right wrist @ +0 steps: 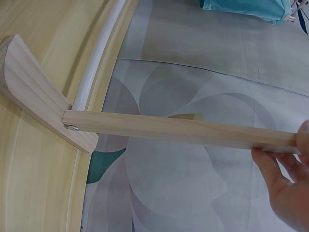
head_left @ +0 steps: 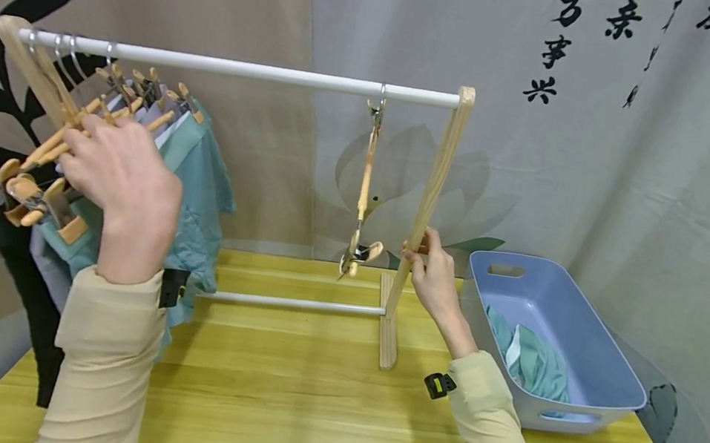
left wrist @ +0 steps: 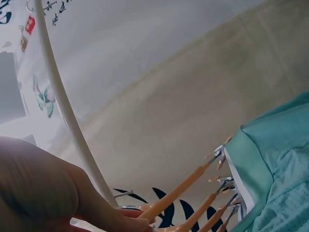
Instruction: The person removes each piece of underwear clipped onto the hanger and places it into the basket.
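Hangers (head_left: 48, 148), nine o'clock in head view: gripped by left hand (head_left: 122, 172). Post (head_left: 434, 180), two o'clock: pinched by right hand (head_left: 436, 279). Hangers are best eased gently along the rail (head_left: 247, 70), post kept braced.

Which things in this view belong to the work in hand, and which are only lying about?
Probably belonging:
wooden hangers, at the left grip
rack post, held by the right grip
white rail
hung garments
bare hanger
blue basket
teal cloth inside it

Only surroundings, it seems:
printed backdrop, behind
wooden table, underneath
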